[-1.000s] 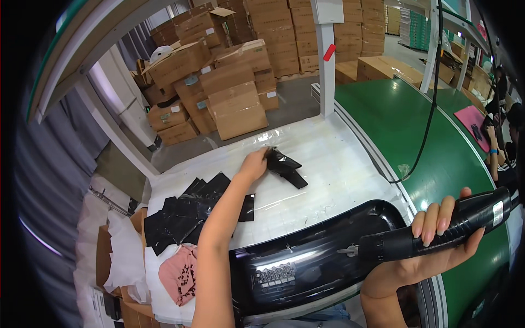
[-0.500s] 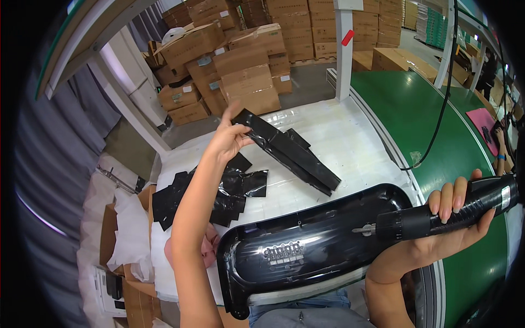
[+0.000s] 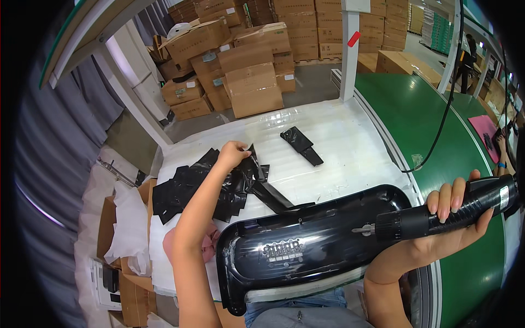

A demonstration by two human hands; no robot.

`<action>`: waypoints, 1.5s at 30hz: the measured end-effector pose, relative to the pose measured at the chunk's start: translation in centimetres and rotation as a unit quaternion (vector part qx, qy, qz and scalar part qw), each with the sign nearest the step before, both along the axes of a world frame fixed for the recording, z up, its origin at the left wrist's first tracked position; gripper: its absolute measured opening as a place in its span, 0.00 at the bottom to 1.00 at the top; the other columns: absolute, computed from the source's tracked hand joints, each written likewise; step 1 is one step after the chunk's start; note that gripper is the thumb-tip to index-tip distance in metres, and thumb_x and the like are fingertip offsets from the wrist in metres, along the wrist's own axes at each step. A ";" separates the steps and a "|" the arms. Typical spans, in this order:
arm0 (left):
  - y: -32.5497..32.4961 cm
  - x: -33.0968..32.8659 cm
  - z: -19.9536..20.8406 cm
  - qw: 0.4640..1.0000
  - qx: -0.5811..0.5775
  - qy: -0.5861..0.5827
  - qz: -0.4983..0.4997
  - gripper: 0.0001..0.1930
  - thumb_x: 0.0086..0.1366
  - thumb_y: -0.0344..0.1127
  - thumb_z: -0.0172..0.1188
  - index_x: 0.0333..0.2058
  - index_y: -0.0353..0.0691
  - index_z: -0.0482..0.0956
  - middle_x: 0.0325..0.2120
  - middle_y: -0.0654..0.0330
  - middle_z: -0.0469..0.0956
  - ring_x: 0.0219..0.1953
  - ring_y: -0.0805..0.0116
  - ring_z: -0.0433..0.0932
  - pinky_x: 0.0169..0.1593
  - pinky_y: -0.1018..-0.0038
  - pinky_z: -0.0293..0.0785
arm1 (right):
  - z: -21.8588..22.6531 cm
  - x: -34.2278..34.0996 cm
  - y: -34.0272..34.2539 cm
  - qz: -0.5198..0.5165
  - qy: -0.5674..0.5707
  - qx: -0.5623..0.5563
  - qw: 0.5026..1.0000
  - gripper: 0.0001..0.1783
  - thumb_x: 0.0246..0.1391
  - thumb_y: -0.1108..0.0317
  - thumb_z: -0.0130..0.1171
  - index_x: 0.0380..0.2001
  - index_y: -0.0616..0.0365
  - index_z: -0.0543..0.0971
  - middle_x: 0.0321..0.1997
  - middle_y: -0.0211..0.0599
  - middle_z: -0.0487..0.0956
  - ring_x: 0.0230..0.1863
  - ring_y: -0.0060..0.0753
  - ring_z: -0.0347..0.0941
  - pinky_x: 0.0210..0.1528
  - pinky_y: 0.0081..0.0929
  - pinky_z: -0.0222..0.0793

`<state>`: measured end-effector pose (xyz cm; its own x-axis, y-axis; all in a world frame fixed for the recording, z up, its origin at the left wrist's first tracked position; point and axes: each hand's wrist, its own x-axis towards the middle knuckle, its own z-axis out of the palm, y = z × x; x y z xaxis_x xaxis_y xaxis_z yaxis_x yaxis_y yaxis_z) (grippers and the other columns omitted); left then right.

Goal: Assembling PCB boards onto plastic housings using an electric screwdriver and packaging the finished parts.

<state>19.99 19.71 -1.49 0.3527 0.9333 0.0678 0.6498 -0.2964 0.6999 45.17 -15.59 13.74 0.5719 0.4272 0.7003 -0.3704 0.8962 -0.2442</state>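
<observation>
At a white-covered workbench (image 3: 328, 131), a bare left hand (image 3: 234, 154) is pinching a black plastic strip (image 3: 270, 197) by its upper end, fingertips closed on it. The strip's lower end is reaching the far rim of a glossy black moulded panel (image 3: 328, 240); from where I am standing, I cannot tell whether they are touching. The right hand (image 3: 451, 203) is gripping a black power screwdriver (image 3: 404, 225), fingers wrapped around its body, its metal bit (image 3: 363, 230) pointing left above the panel. A pile of black plastic pieces (image 3: 178, 191) is lying left of the strip; another folded black piece (image 3: 302, 145) is resting beyond the panel. Cardboard boxes (image 3: 251, 85) are standing stacked behind the bench.
</observation>
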 end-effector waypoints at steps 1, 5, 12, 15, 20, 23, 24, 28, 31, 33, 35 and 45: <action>0.4 -0.3 0.0 0.998 -0.052 0.019 -0.023 0.05 0.47 0.28 0.56 0.22 0.32 0.74 0.18 0.62 0.72 0.20 0.76 0.67 0.24 0.79 0.64 | 0.0 0.0 0.0 -0.001 -0.001 0.000 1.000 0.30 0.53 0.51 0.34 0.48 0.68 0.52 0.21 0.40 0.62 0.16 0.30 0.59 0.21 0.29 0.58; -1.1 0.8 4.0 0.998 -0.005 0.024 -0.062 0.06 0.47 0.30 0.56 0.18 0.32 0.72 0.15 0.64 0.70 0.19 0.76 0.66 0.24 0.79 0.62 | 0.1 0.3 -0.3 -0.021 -0.008 0.001 1.000 0.30 0.53 0.51 0.34 0.49 0.67 0.53 0.22 0.40 0.63 0.16 0.31 0.61 0.21 0.29 0.60; -8.5 1.5 14.2 0.950 0.282 -0.046 -0.130 0.06 0.46 0.27 0.56 0.17 0.30 0.69 0.13 0.61 0.67 0.20 0.74 0.66 0.25 0.78 0.63 | 0.5 -0.4 0.2 -0.016 0.075 -0.019 0.997 0.30 0.50 0.46 0.36 0.46 0.62 0.57 0.19 0.39 0.65 0.14 0.31 0.63 0.18 0.31 0.64; -9.4 1.6 17.3 0.949 0.273 -0.096 -0.127 0.07 0.46 0.27 0.56 0.17 0.30 0.68 0.12 0.61 0.66 0.19 0.76 0.65 0.25 0.79 0.61 | 0.6 -0.7 0.1 -0.038 0.075 -0.024 0.996 0.31 0.49 0.46 0.36 0.46 0.61 0.57 0.18 0.39 0.65 0.14 0.31 0.63 0.18 0.30 0.64; -10.5 2.2 21.8 0.972 0.212 -0.067 -0.081 0.09 0.48 0.28 0.55 0.16 0.29 0.67 0.12 0.61 0.63 0.18 0.78 0.61 0.23 0.79 0.59 | 0.5 -1.2 0.2 -0.039 0.085 -0.042 0.995 0.31 0.48 0.44 0.37 0.45 0.61 0.58 0.17 0.37 0.65 0.13 0.31 0.63 0.17 0.29 0.64; -11.9 2.7 23.1 0.958 0.285 -0.002 -0.031 0.09 0.49 0.28 0.55 0.17 0.29 0.67 0.11 0.62 0.63 0.18 0.79 0.59 0.22 0.79 0.58 | 0.3 -1.3 0.5 -0.020 0.079 -0.033 0.996 0.31 0.49 0.45 0.37 0.46 0.61 0.58 0.18 0.38 0.65 0.14 0.31 0.63 0.18 0.29 0.64; -11.9 3.0 23.6 0.951 0.303 -0.017 -0.059 0.10 0.50 0.29 0.54 0.17 0.29 0.67 0.12 0.61 0.63 0.17 0.78 0.59 0.22 0.79 0.58 | 0.2 -1.3 0.8 -0.008 0.077 -0.029 0.997 0.31 0.49 0.45 0.37 0.46 0.61 0.58 0.18 0.38 0.65 0.14 0.31 0.63 0.18 0.30 0.64; -11.8 4.8 24.5 0.921 0.380 -0.019 -0.081 0.10 0.52 0.32 0.53 0.21 0.30 0.67 0.13 0.58 0.66 0.18 0.75 0.61 0.23 0.78 0.60 | 0.4 -0.7 0.2 -0.003 0.059 -0.027 0.998 0.30 0.50 0.46 0.36 0.47 0.61 0.57 0.20 0.39 0.65 0.15 0.32 0.63 0.20 0.30 0.63; -9.7 3.6 24.6 0.922 0.385 -0.028 -0.040 0.09 0.52 0.33 0.53 0.23 0.31 0.68 0.15 0.55 0.68 0.18 0.71 0.63 0.25 0.77 0.61 | 0.3 -0.6 0.3 0.014 0.034 -0.028 0.999 0.30 0.50 0.47 0.36 0.47 0.62 0.57 0.20 0.40 0.65 0.16 0.32 0.63 0.21 0.30 0.62; -8.1 2.1 24.4 0.927 0.366 -0.078 -0.002 0.09 0.52 0.34 0.52 0.24 0.31 0.69 0.16 0.52 0.69 0.19 0.66 0.66 0.26 0.75 0.63 | 0.2 -0.5 0.4 0.024 0.026 -0.026 0.999 0.30 0.51 0.48 0.36 0.48 0.62 0.56 0.20 0.40 0.64 0.16 0.32 0.62 0.21 0.30 0.62; -5.5 -0.5 23.2 0.912 0.403 -0.031 0.066 0.09 0.53 0.35 0.52 0.25 0.32 0.70 0.18 0.51 0.70 0.21 0.62 0.68 0.27 0.73 0.64 | 0.1 -0.4 0.4 0.017 0.017 -0.029 0.999 0.30 0.51 0.48 0.35 0.48 0.63 0.56 0.21 0.40 0.64 0.16 0.31 0.62 0.21 0.30 0.61; -2.5 -11.0 4.0 0.845 0.252 0.392 0.264 0.13 0.48 0.28 0.49 0.35 0.35 0.67 0.31 0.43 0.70 0.35 0.50 0.70 0.38 0.60 0.66 | 0.1 0.2 -0.1 0.009 0.005 -0.015 1.000 0.30 0.51 0.48 0.35 0.48 0.64 0.56 0.21 0.40 0.64 0.16 0.31 0.61 0.21 0.30 0.61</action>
<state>8.97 17.21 2.55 0.0177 0.8970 0.4417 0.9896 0.0472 -0.1356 45.33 -15.71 13.87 0.5708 0.4583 0.6813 -0.3895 0.8816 -0.2667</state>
